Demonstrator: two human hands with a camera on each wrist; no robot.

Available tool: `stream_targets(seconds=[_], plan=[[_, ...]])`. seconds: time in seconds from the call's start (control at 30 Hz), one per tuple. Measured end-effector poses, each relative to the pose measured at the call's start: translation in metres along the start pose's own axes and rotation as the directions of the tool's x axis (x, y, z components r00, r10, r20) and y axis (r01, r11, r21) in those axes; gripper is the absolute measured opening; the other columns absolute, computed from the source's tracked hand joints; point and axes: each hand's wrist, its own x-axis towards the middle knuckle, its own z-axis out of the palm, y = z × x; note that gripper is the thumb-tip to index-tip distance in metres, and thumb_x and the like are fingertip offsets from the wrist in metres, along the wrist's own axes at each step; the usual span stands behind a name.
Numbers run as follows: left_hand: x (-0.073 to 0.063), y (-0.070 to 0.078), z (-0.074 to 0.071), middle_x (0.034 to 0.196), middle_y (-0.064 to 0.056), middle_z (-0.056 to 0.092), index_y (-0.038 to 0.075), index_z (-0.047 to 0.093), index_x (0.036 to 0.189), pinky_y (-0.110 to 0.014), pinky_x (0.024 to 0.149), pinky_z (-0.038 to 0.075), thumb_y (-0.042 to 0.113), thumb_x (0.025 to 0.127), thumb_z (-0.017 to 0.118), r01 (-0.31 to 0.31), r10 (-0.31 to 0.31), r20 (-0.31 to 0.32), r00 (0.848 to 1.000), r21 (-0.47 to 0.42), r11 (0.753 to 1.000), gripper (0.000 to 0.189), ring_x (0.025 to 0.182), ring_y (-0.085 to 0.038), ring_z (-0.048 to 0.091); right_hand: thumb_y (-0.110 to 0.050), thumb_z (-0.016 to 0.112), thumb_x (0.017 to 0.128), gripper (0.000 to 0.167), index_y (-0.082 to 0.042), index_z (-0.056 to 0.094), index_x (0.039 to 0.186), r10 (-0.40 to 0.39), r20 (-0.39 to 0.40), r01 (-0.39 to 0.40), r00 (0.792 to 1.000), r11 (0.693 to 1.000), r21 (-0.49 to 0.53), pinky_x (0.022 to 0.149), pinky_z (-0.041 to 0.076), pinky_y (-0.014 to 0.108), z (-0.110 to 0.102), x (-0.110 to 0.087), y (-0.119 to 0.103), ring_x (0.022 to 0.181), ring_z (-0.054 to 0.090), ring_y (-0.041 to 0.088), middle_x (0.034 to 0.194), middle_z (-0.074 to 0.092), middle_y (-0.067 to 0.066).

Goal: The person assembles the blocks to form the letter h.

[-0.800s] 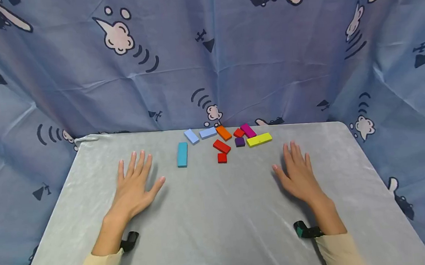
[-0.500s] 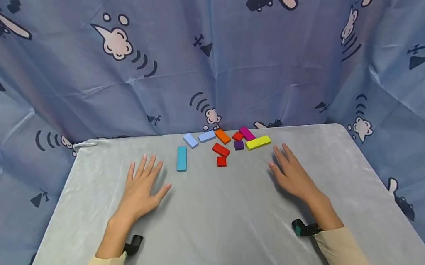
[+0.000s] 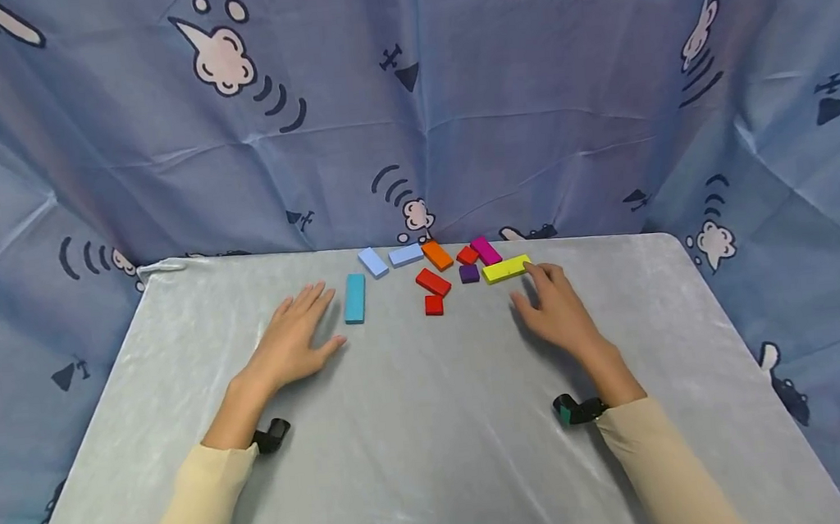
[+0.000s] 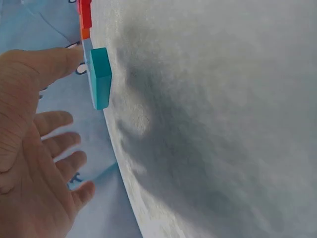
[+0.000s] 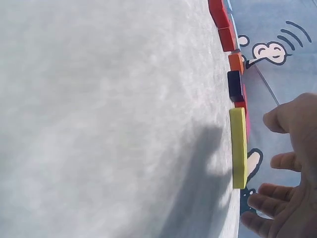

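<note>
My left hand [image 3: 291, 338] hovers over the table with fingers spread, just left of a teal block [image 3: 354, 299]; it holds nothing. The same teal block [image 4: 101, 78] stands beyond the thumb in the left wrist view. My right hand [image 3: 559, 310] is at the right end of a long yellow block [image 3: 506, 269], its index fingertip overlapping that end in the head view. In the right wrist view the yellow block [image 5: 238, 148] lies flat, and the fingers are loosely bent with nothing between them.
Left of the yellow block lie a dark purple block [image 3: 469, 274], a magenta block [image 3: 486, 250], an orange block [image 3: 437, 255], several red blocks [image 3: 432, 282] and two light blue blocks [image 3: 373, 262]. A patterned blue curtain [image 3: 348, 95] hangs behind the table [image 3: 418, 427].
Both hands have moved inward and forward, the left toward the teal block and the right up to the yellow block. The right fingers have bent more. The blocks stay as they were.
</note>
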Motion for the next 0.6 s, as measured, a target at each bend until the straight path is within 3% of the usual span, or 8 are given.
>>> stream_targets(seconds=[0.23, 0.6], plan=[[-0.004, -0.003, 0.009, 0.174, -0.019, 0.028, 0.002, 0.035, 0.164, -0.066, 0.132, 0.019, 0.036, 0.098, 0.076, 0.023, -0.021, 0.072, 0.997, -0.024, 0.999, 0.085, 0.163, -0.041, 0.026, -0.035, 0.057, 0.107, 0.071, 0.003, 0.035, 0.162, 0.055, 0.057, -0.055, 0.997, 0.998, 0.005, 0.121, 0.039, 0.068, 0.022, 0.015, -0.013, 0.146, 0.04, 0.052, 0.158, 0.036, 0.036], [0.042, 0.008, 0.005, 0.178, -0.016, 0.018, 0.007, 0.027, 0.168, -0.062, 0.135, 0.012, 0.039, 0.104, 0.066, 0.019, -0.011, 0.158, 0.987, -0.052, 0.998, 0.081, 0.167, -0.037, 0.015, -0.037, 0.054, 0.106, 0.065, -0.002, 0.044, 0.16, 0.071, 0.035, -0.065, 0.997, 0.986, -0.152, 0.114, 0.041, 0.07, 0.014, 0.034, -0.013, 0.145, 0.038, 0.054, 0.159, 0.035, 0.038]])
